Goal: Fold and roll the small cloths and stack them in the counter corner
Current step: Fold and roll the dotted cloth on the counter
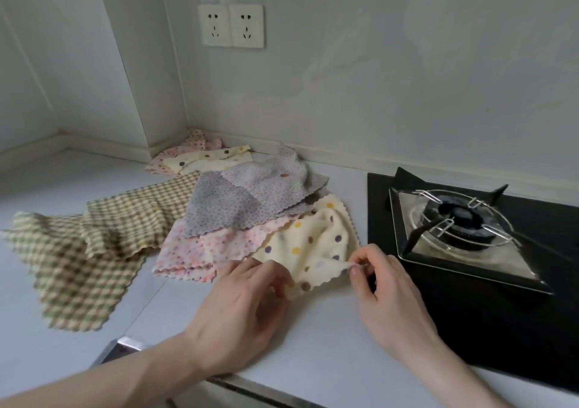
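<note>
I have both hands on the cream cloth, the nearest of the loose pile and the one closest to the stove. My left hand pinches its near-left corner, fingers curled into the fabric; my right hand pinches the near-right corner between thumb and forefinger. Between the two grips the near scalloped edge runs left to right, slightly slack, and the rest of the cloth lies bunched away from me, its far part resting on the pink cloth and touching the grey cloths.

That is what the next move turns on, I think: the edge I hold lies crosswise in front of me, so a fold would carry it straight away from me over the bunched body, once the cloth is pulled flat.

The corner where the stack belongs is far and to the left, beyond the grey cloths, so my left hand is nearer to it. Two cloths already lie there. The checked cloths sprawl on the table to the left, well apart from my hands.
</note>
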